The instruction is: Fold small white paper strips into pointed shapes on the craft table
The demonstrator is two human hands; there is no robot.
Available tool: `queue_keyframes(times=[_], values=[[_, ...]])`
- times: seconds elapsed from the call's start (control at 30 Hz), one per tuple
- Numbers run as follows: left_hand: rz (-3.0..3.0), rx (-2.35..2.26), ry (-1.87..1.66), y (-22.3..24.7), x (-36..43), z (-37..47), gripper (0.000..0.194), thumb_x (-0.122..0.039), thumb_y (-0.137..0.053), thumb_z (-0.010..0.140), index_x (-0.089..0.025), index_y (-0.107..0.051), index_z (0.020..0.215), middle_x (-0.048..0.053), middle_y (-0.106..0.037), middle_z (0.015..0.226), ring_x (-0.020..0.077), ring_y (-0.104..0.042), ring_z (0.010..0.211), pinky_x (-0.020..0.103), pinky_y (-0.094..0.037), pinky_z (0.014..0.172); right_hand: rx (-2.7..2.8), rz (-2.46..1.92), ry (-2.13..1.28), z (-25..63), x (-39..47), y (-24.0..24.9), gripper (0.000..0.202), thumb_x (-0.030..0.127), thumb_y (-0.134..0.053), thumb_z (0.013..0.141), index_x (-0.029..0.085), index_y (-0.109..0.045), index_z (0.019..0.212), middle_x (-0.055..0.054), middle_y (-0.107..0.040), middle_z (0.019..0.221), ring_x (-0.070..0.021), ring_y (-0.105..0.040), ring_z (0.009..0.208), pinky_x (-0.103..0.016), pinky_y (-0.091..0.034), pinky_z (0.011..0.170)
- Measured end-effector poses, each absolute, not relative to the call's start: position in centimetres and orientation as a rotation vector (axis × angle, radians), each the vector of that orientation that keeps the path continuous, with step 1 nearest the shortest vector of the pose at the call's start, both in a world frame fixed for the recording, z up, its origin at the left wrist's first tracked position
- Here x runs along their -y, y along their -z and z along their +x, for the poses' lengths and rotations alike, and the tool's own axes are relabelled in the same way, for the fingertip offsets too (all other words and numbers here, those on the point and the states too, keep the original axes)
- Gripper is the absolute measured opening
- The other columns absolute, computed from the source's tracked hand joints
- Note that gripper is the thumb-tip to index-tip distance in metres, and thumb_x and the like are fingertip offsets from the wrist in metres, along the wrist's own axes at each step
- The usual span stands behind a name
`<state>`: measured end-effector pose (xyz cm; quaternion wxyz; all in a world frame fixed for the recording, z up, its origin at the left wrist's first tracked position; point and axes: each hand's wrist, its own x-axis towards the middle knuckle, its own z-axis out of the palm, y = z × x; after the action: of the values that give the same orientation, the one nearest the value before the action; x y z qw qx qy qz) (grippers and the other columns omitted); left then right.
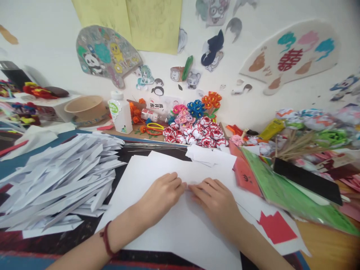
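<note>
Large white paper sheet (180, 225), flat on the dark table (70, 240), under both hands. Left hand (161, 197) palm down, fingers curled, tips pressing the sheet. Right hand (215, 200) likewise; fingertips of both nearly meet at a small fold or crease, too pale to tell which. Neither hand closed around anything. Left of the left hand: heap of folded white paper strips (59, 180). Beyond the fingertips: red-and-white paper flowers (197, 135).

Paper-craft workspace, likely a classroom or hobby table.
You face a white wall (50, 37) covered in cartoon paper cut-outs (107, 54); the table holds a heap of folded white paper strips (62, 180), coloured paper flowers (197, 123) and a white glue bottle (120, 112).
</note>
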<state>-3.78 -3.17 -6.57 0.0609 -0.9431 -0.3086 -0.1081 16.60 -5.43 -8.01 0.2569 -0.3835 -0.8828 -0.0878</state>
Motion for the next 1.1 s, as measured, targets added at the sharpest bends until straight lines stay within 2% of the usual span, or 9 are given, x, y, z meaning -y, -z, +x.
queue_keyframes(times=[0.2,0.37,0.63,0.97,1.1], values=[[-2.857,0.941,0.340,6.41,3.29,-3.59,0.012,-0.018,-0.047,0.091,-0.014,-0.058,0.090,0.003,-0.054,0.077,0.0187,-0.047,0.076,0.032,-0.040,0.064,2.341,-1.128,0.160,16.72,5.42,8.00,0.015,0.014,-0.055,0.087,0.018,-0.066,0.097,-0.004,-0.064,0.084,-0.0186,-0.052,0.081,-0.032,-0.040,0.068],[-2.870,0.899,0.361,6.59,3.25,-3.64,0.012,-0.016,-0.046,0.091,-0.014,-0.057,0.088,0.003,-0.054,0.078,0.0184,-0.047,0.076,0.033,-0.040,0.064,2.399,-1.056,0.249,16.56,5.43,8.08,0.013,0.010,-0.053,0.087,0.014,-0.065,0.090,-0.006,-0.062,0.088,-0.0187,-0.050,0.082,-0.032,-0.039,0.069],[-2.878,0.898,0.396,6.89,3.24,-3.59,0.013,-0.015,-0.047,0.091,-0.014,-0.057,0.082,0.003,-0.053,0.076,0.0179,-0.046,0.074,0.033,-0.039,0.062,2.429,-1.036,0.317,16.46,5.23,8.15,0.016,0.008,-0.050,0.088,0.012,-0.063,0.079,-0.004,-0.054,0.071,-0.0170,-0.045,0.071,-0.031,-0.033,0.062],[-2.894,0.970,0.384,6.54,3.29,-3.57,0.014,-0.010,-0.046,0.089,-0.015,-0.057,0.082,0.002,-0.052,0.074,0.0174,-0.045,0.072,0.031,-0.037,0.060,2.437,-1.062,0.338,16.60,5.29,7.94,0.017,0.010,-0.048,0.089,0.014,-0.065,0.090,-0.004,-0.055,0.072,-0.0176,-0.045,0.071,-0.032,-0.032,0.064],[-2.823,1.047,0.454,6.21,3.27,-3.51,0.009,-0.017,-0.050,0.089,-0.016,-0.059,0.086,0.003,-0.056,0.080,0.0192,-0.047,0.079,0.033,-0.037,0.065,2.436,-1.063,0.343,16.67,5.29,7.97,0.017,0.011,-0.048,0.090,0.015,-0.065,0.089,-0.004,-0.057,0.074,-0.0174,-0.045,0.072,-0.032,-0.032,0.064]])
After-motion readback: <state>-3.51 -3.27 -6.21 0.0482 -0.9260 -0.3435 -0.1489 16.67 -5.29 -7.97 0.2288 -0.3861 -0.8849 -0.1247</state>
